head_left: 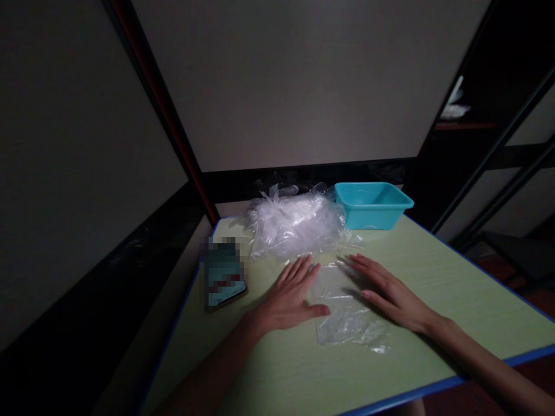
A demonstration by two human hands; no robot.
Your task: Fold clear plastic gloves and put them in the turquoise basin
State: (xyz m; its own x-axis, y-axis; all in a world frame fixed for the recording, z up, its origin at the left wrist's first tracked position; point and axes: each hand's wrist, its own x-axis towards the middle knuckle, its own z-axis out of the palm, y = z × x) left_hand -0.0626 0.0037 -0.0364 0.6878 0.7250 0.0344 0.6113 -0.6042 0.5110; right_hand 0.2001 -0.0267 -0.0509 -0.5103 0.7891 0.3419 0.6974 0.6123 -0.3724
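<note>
A clear plastic sheet or glove (342, 320) lies flat and slightly wrinkled on the table, between my hands; its exact kind is hard to make out. My left hand (292, 297) rests palm down at its left edge, fingers stretched forward and thumb over the plastic. On the other side, my right hand (390, 294) is held with fingers extended and apart from the thumb, at the plastic's right edge. Just beyond my fingertips sits a heap of crumpled clear plastic (299, 222), with glove-like finger shapes sticking up at its back.
A turquoise plastic basin (375, 216) stands at the back right, touching the heap. At the left edge lies a phone-like device (225, 277), its screen blurred out. The pale green table (277, 375) has a blue rim and meets a panelled wall behind.
</note>
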